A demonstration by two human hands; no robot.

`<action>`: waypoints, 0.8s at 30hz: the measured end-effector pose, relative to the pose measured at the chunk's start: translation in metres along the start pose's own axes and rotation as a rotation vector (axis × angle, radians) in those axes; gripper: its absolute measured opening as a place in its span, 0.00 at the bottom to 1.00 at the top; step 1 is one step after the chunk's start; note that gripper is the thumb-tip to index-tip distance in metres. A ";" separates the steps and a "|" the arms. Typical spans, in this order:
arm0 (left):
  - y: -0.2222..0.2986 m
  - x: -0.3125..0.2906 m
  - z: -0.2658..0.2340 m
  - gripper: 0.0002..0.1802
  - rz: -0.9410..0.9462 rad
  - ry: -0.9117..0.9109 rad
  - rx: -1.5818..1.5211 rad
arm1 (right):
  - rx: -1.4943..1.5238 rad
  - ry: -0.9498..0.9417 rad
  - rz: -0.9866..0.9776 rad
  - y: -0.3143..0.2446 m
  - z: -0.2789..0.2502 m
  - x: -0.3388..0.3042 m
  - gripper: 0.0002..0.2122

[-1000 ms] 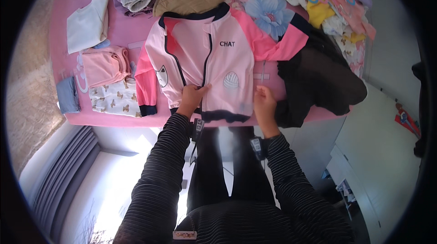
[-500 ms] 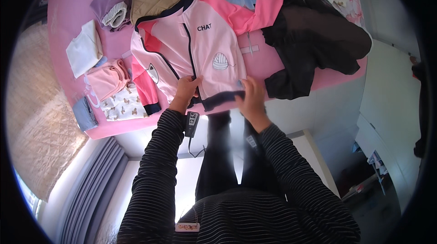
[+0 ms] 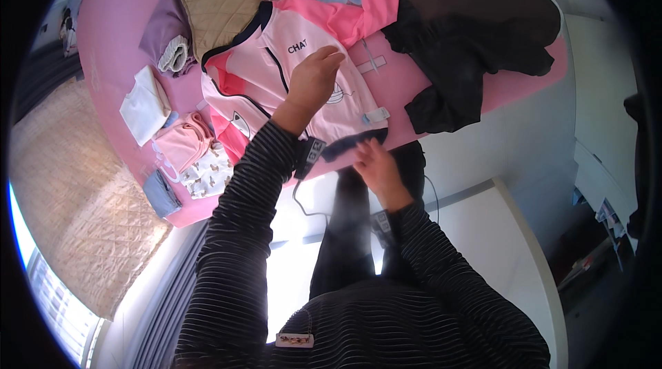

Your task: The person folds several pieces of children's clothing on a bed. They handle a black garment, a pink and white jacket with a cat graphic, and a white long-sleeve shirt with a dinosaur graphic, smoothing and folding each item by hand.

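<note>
A pink zip jacket (image 3: 296,28) lies spread on the pink bed cover, with hot-pink sleeves and navy trim. Over its chest, near the printed yarn ball, is my left hand (image 3: 312,86), fingers drawn together and nothing visible in them. My right hand (image 3: 378,172) is just below the jacket's navy hem (image 3: 355,143), fingers apart and holding nothing. A white label (image 3: 376,116) sticks out at the jacket's side, above that hem. My left forearm hides part of the jacket's lower front and near-left sleeve.
Left of the jacket lie a folded white garment (image 3: 145,106), folded pink clothing (image 3: 183,140), a bear-print piece (image 3: 208,172) and a grey-blue folded piece (image 3: 162,193). A tan quilted piece (image 3: 217,0) and purple clothing (image 3: 160,37) are beyond. Black clothing (image 3: 476,31) lies right.
My left hand has let go of the jacket's zip edge and moved up and right over its chest. My right hand has come off the hem corner. The view has shifted and turned.
</note>
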State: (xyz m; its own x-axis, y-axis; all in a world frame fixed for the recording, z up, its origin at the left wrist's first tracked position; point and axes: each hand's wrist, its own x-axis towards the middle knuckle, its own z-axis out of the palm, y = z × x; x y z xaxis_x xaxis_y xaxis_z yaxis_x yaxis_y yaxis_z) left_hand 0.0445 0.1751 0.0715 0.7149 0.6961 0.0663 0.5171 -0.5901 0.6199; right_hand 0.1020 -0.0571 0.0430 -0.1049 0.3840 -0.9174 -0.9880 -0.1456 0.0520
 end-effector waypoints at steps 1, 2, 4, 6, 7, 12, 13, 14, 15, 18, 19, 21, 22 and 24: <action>-0.001 0.012 0.001 0.11 0.087 -0.072 0.033 | 0.102 -0.055 -0.032 0.004 -0.001 0.004 0.06; -0.002 0.022 0.002 0.12 0.087 -0.222 0.131 | 0.152 -0.053 -0.038 0.008 -0.002 0.007 0.06; -0.006 0.039 0.006 0.16 0.092 -0.519 0.330 | 0.250 -0.024 -0.034 0.012 -0.004 0.012 0.05; -0.008 0.048 0.011 0.19 0.109 -0.605 0.401 | 0.348 -0.149 -0.046 0.013 -0.005 0.015 0.05; -0.009 0.051 0.014 0.19 0.103 -0.653 0.424 | 0.416 -0.194 -0.002 0.012 -0.004 0.016 0.05; -0.014 0.057 0.017 0.19 0.217 -0.644 0.423 | 0.445 -0.375 0.088 0.003 -0.003 0.022 0.05; -0.016 0.059 0.015 0.17 0.211 -0.636 0.399 | 0.389 -0.290 0.048 0.001 -0.004 0.023 0.05; -0.018 0.061 0.014 0.16 0.204 -0.627 0.373 | 0.358 -0.186 -0.017 0.000 -0.006 0.024 0.04; -0.019 0.063 0.015 0.15 0.197 -0.616 0.347 | 0.350 -0.118 -0.096 -0.001 -0.009 0.023 0.04; -0.021 0.069 0.022 0.13 0.146 -0.474 0.239 | 0.320 0.014 -0.205 -0.001 -0.016 0.024 0.06; -0.019 0.070 0.027 0.12 0.125 -0.455 0.232 | 0.309 0.025 -0.212 -0.001 -0.017 0.024 0.05; -0.016 0.071 0.036 0.13 0.062 -0.389 0.266 | 0.234 0.046 -0.223 -0.002 -0.019 0.022 0.04; -0.015 0.070 0.039 0.13 0.010 -0.385 0.282 | 0.171 0.037 -0.229 -0.004 -0.019 0.021 0.04; -0.014 0.062 0.039 0.16 -0.038 -0.247 0.119 | 0.003 0.049 -0.232 -0.010 -0.020 0.013 0.05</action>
State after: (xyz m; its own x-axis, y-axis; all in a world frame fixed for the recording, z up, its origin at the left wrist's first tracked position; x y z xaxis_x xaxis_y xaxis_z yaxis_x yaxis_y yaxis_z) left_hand 0.0997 0.2107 0.0366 0.7797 0.6061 -0.1572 0.5870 -0.6199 0.5207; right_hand 0.1129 -0.0691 0.0225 0.1304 0.3623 -0.9229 -0.9854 -0.0555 -0.1610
